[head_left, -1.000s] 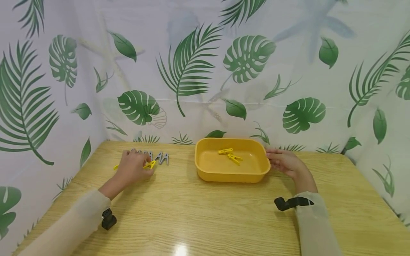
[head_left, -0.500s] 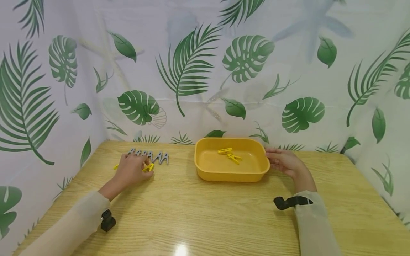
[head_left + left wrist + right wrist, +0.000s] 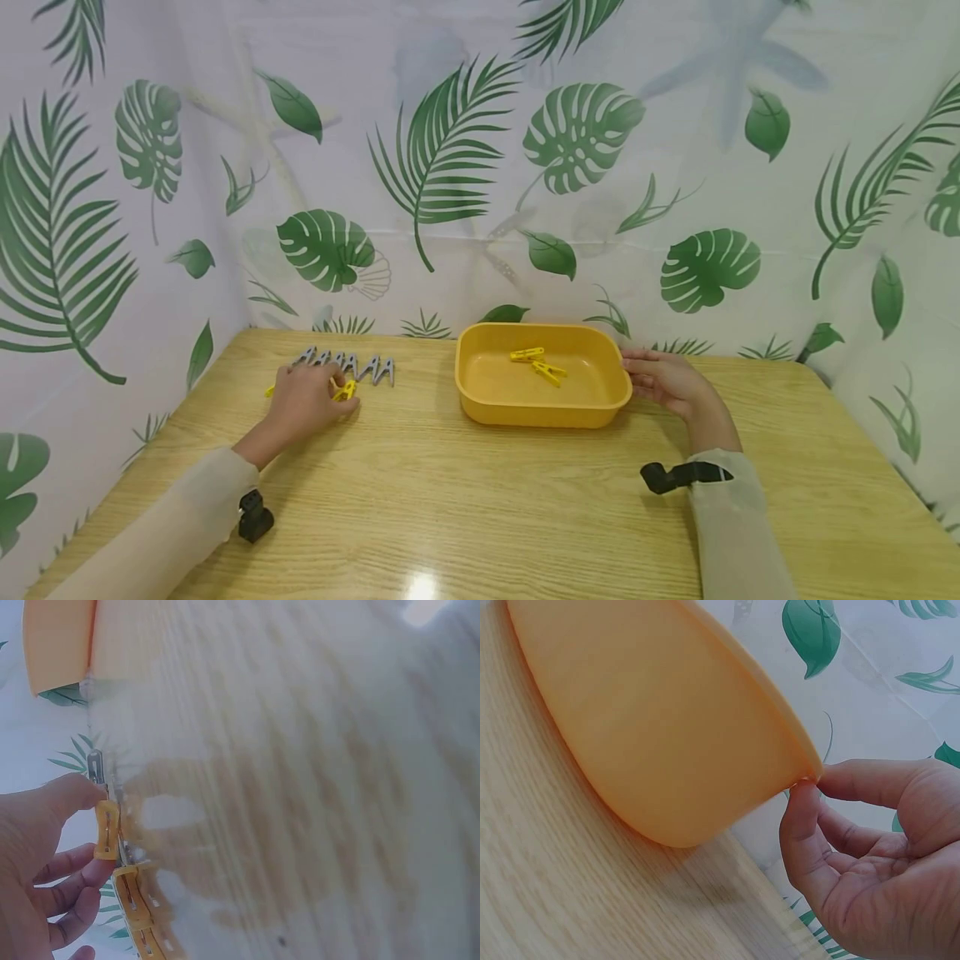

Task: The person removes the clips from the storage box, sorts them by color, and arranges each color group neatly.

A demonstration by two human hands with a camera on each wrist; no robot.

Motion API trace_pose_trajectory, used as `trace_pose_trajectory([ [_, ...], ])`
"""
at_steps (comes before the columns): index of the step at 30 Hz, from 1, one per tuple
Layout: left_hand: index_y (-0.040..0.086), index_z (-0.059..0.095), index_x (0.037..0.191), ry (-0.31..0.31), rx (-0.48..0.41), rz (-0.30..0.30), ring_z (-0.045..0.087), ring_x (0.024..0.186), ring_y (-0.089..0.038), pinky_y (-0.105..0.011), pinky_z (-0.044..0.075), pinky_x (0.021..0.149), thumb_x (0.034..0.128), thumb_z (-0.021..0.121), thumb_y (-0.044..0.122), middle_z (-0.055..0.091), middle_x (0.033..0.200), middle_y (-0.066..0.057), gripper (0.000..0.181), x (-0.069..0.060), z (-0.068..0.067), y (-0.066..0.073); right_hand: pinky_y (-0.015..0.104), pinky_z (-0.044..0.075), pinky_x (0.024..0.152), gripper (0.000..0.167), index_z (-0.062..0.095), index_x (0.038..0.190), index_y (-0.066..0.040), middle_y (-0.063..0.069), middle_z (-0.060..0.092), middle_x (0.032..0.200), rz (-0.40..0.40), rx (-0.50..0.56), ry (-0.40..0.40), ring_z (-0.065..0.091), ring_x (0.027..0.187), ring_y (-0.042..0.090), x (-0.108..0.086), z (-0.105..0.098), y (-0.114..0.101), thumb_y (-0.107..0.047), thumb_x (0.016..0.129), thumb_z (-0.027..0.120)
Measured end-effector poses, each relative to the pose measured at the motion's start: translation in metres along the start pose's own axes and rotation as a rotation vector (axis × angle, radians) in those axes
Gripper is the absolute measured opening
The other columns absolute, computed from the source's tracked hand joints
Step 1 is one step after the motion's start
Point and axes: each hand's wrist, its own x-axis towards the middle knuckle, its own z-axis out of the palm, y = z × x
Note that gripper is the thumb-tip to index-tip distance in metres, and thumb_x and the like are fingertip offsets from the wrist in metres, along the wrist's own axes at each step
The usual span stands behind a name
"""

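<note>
My left hand (image 3: 303, 404) pinches a yellow clothespin (image 3: 107, 831) between thumb and finger, at the left of the table; the head view shows part of this clothespin beyond the hand. More yellow clothespins (image 3: 133, 898) lie right beside it in the left wrist view, and the hand mostly hides them in the head view. At the other side, my right hand (image 3: 669, 383) pinches the right end of a yellow plastic basin (image 3: 536, 414), thumb and finger at its rim in the right wrist view. Two yellow clothespins (image 3: 550, 372) lie inside the basin.
A row of several grey clothespins (image 3: 385, 372) stands just behind my left hand, near the back edge of the wooden table (image 3: 480, 508). A leaf-patterned curtain (image 3: 450, 275) rises behind the table and along both sides.
The yellow clothespin in my left hand has shifted slightly left and turned, and the hand has dipped a little, baring more grey clothespins. My right hand and the basin stay put.
</note>
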Motion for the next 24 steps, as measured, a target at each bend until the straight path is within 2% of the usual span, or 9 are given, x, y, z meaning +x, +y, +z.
trace_pose_trajectory([
  [9,0.006,0.071,0.096,-0.016,-0.011,-0.036,0.061,0.070,-0.023,-0.053,0.039,0.080,0.0831,0.082,0.036,0.068,0.072,-0.001,0.034,0.004,-0.005,-0.003,0.022,0.058,0.080,0.015,0.065,0.116,-0.010,-0.009,0.072,0.096,-0.005,0.008,-0.007,0.069,0.086,0.006,0.000,0.000,0.000,-0.013,0.102,0.060],
  [14,0.006,0.072,0.094,0.018,-0.014,-0.018,0.057,0.064,-0.020,-0.051,0.038,0.075,0.0824,0.082,0.036,0.066,0.069,0.000,0.033,0.010,-0.008,0.000,0.022,0.058,0.079,0.013,0.066,0.113,-0.011,-0.009,0.072,0.096,-0.007,0.017,-0.007,0.069,0.085,0.007,0.000,0.000,0.000,-0.013,0.102,0.060],
  [18,0.006,0.073,0.097,0.043,-0.016,0.017,0.056,0.062,-0.018,-0.049,0.039,0.073,0.0837,0.081,0.035,0.065,0.066,0.002,0.032,0.019,-0.011,0.009,0.022,0.058,0.078,0.014,0.064,0.115,-0.010,-0.009,0.072,0.095,-0.003,0.029,-0.010,0.069,0.086,0.007,0.002,-0.001,0.001,-0.012,0.103,0.060],
  [24,0.008,0.072,0.103,0.047,-0.082,0.055,0.058,0.066,-0.019,-0.052,0.041,0.079,0.0861,0.080,0.032,0.065,0.070,0.000,0.030,0.036,-0.019,0.039,0.023,0.058,0.079,0.015,0.064,0.116,-0.009,-0.009,0.072,0.096,-0.006,0.029,-0.026,0.069,0.086,0.007,0.003,-0.003,0.001,-0.013,0.103,0.059],
])
